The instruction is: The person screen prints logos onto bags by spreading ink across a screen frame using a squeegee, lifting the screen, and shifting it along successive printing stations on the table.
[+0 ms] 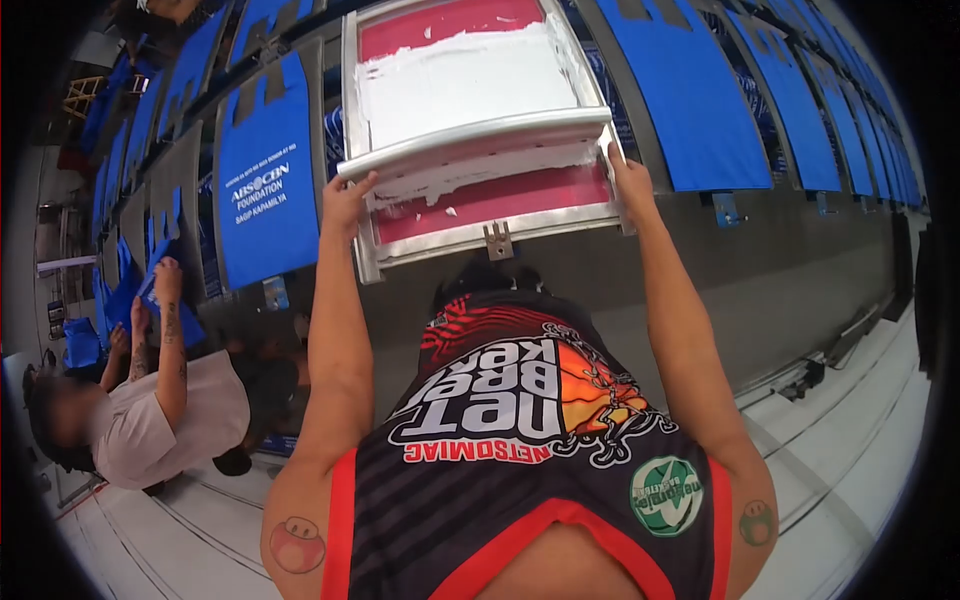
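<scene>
Black jersey (480, 350), arms outstretched, left hand (347, 206), right hand (632, 182) at squeegee (480, 140) ends

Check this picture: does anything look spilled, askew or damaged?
One oddity: a stray white fleck lies on the red screen, near the closest edge of the metal frame, apart from the white smear. It may be splatter of the same substance. The metal bar across the frame shows no visible damage.

Blue bags (690, 110) on grey boards (207, 205)
</scene>
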### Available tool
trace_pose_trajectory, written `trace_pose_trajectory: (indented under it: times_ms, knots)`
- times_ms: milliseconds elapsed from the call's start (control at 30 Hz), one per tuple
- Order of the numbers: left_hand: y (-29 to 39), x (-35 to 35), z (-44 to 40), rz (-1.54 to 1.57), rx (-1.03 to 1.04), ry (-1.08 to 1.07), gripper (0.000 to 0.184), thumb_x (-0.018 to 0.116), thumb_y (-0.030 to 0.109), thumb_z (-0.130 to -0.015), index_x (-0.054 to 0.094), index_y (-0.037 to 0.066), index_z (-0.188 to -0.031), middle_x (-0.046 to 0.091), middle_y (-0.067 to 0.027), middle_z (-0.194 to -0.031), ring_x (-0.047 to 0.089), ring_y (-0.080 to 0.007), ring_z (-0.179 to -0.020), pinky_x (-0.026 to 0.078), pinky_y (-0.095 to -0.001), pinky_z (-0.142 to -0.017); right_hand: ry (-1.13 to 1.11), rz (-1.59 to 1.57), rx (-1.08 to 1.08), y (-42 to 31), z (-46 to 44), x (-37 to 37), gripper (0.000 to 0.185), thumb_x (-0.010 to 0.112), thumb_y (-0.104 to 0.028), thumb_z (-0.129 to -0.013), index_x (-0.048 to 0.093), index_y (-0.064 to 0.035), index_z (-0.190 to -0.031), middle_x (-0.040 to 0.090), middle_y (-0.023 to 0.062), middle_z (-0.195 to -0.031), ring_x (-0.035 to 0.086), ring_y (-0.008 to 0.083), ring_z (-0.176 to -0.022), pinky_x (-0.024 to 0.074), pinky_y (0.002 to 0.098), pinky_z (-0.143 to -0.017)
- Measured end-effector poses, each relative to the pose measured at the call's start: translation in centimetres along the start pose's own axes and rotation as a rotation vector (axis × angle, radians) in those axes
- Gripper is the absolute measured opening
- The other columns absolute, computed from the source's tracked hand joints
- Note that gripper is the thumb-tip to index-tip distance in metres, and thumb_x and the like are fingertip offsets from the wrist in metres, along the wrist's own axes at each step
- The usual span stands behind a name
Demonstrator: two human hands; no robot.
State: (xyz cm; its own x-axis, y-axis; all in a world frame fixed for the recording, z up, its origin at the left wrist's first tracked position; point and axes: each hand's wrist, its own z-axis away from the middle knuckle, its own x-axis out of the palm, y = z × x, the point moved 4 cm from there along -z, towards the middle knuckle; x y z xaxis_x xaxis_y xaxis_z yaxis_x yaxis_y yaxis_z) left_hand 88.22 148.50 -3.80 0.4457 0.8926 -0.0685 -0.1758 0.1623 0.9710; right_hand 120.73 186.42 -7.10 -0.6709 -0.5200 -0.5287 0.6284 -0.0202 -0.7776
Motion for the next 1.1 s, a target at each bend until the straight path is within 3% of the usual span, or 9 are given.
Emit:
trace_pose_trajectory:
  times_ms: [400, 467, 567, 633, 733, 800, 900, 1000, 1100]
  knots:
    - [-1.2, -0.7, 0.6, -0.024, -0.065, 0.028, 0.046, 0.083, 0.009, -0.072, 0.062, -0.003, -0.111, 0.066, -0.0071, -0.106, 0.059, -0.016, -0.099, 0.044, -0.0307, -0.089, 0.004, -0.042, 0.006, 1.6, -0.1, 0.8, 0.074, 0.053, -0.065, -0.085, 0.065, 0.0022, -0.113, 0.064, 0.0253, -0.109, 0.059, 0.036, -0.105, 0.0433, 0.0405, -0.092]
    - [1.8, -0.3, 1.7, -0.233, 0.115, 0.112, 0.051, 0.083, 0.006, -0.069, 0.061, -0.005, -0.115, 0.067, -0.0124, -0.107, 0.061, -0.02, -0.101, 0.048, -0.0326, -0.088, 0.07, 0.095, -0.279, -0.1, 0.0, -1.3, 0.069, 0.061, -0.056, -0.085, 0.056, 0.0001, -0.126, 0.057, 0.0231, -0.117, 0.052, 0.0373, -0.114, 0.0404, 0.0419, -0.096]
    - [5.6, 0.5, 2.2, -0.663, 0.208, -0.161, 0.053, 0.08, 0.004, -0.066, 0.062, 0.002, -0.116, 0.068, -0.0163, -0.105, 0.065, -0.0254, -0.098, 0.05, -0.034, -0.085, 0.019, 0.301, -0.768, -10.5, 7.5, -6.3, 0.073, 0.075, -0.037, -0.077, 0.047, -0.0036, -0.134, 0.049, 0.0201, -0.125, 0.045, 0.0359, -0.12, 0.0373, 0.043, -0.1]
    - [7.2, 2.7, 3.5, -1.042, 0.441, -0.303, 0.047, 0.076, 0.007, -0.067, 0.063, 0.005, -0.113, 0.067, -0.018, -0.099, 0.064, -0.0336, -0.091, 0.051, -0.0399, -0.082, -0.253, 0.637, -1.122, -13.8, 10.5, -5.9, 0.08, 0.082, -0.024, -0.066, 0.045, -0.0074, -0.135, 0.046, 0.0191, -0.129, 0.043, 0.0336, -0.121, 0.0356, 0.0435, -0.102]
    - [8.6, 4.9, 3.6, -1.369, 0.561, -0.585, 0.035, 0.067, 0.007, -0.069, 0.064, 0.008, -0.103, 0.068, -0.0136, -0.092, 0.063, -0.0347, -0.086, 0.05, -0.0441, -0.073, -0.241, 0.802, -1.157, -15.7, 8.5, -2.0, 0.088, 0.084, -0.012, -0.058, 0.044, -0.0076, -0.135, 0.047, 0.0199, -0.128, 0.043, 0.0368, -0.121, 0.0356, 0.0467, -0.101]
    - [8.8, 5.2, 2.3, -1.369, 0.489, -0.582, 0.038, 0.068, 0.006, -0.069, 0.065, 0.009, -0.106, 0.067, -0.0151, -0.092, 0.063, -0.0364, -0.086, 0.049, -0.0456, -0.076, -0.257, 0.85, -1.169, -14.6, 4.8, -0.1, 0.069, 0.081, -0.012, -0.061, 0.054, -0.0093, -0.125, 0.056, 0.017, -0.12, 0.051, 0.035, -0.114, 0.0425, 0.044, -0.095]
    - [11.0, 5.5, 0.3, -1.328, 0.386, -0.54, 0.033, 0.066, 0.006, -0.068, 0.067, 0.014, -0.101, 0.068, -0.0149, -0.083, 0.065, -0.0349, -0.082, 0.051, -0.0456, -0.07, -0.399, 0.818, -0.629, -15.2, 1.6, 0.8, 0.023, 0.076, -0.014, -0.068, 0.07, -0.0147, -0.091, 0.068, 0.0082, -0.085, 0.065, 0.0302, -0.082, 0.0518, 0.0386, -0.071]
    - [13.1, 5.9, -4.2, -1.253, 0.333, -0.524, 0.031, 0.065, 0.006, -0.07, 0.068, 0.014, -0.099, 0.068, -0.014, -0.084, 0.065, -0.0352, -0.082, 0.051, -0.0456, -0.072, -0.409, 0.82, -0.599, -17.3, -1.0, 1.3, 0.021, 0.075, -0.017, -0.071, 0.07, -0.0178, -0.092, 0.069, 0.0101, -0.085, 0.066, 0.0325, -0.08, 0.0518, 0.0417, -0.071]
    - [13.6, 6.0, -9.8, -1.204, 0.574, -0.335, 0.029, 0.063, 0.004, -0.07, 0.068, 0.013, -0.098, 0.068, -0.0131, -0.085, 0.065, -0.0341, -0.082, 0.05, -0.0449, -0.076, -0.031, 0.655, -0.902, -20.0, -4.7, 3.1, 0.026, 0.071, -0.009, -0.07, 0.07, -0.0127, -0.096, 0.069, 0.0098, -0.09, 0.065, 0.0299, -0.086, 0.0519, 0.0394, -0.074]
